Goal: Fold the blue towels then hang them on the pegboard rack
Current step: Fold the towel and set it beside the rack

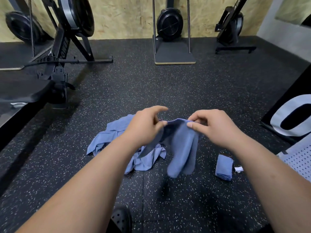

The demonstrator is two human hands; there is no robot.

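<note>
Blue towel (182, 148) hangs in the lower centre of the frame, suspended above the speckled black floor (134, 84) by its upper edge. 2 hands hold that edge. The right hand (213, 126) is closed in a pinch on the top edge, thumb and forefinger clamping the fabric at its right corner. The left hand (144, 126) grips the same edge at its left end with the thumb and lower fingers, while the forefinger is raised and curled clear of the cloth. The towel drapes down in 2 or 3 vertical lobes; its lower end is blurred, so the exact fold count cannot be confirmed.

A loose pile of towels (116, 142) of the same blue lies crumpled on the floor behind the left forearm, left of centre. 1 folded towel (224, 167) lies flat on the floor at lower right, well apart from the pile, with a small white tag (239, 169) just beside it.

A white perforated panel (301, 162) enters at the right edge, below a black board (292, 118) bearing a large white figure. Black exercise machines (70, 31) stand along the chipboard wall (121, 15) across the top of the frame. A dark shoe (121, 219) shows at the bottom edge.
</note>
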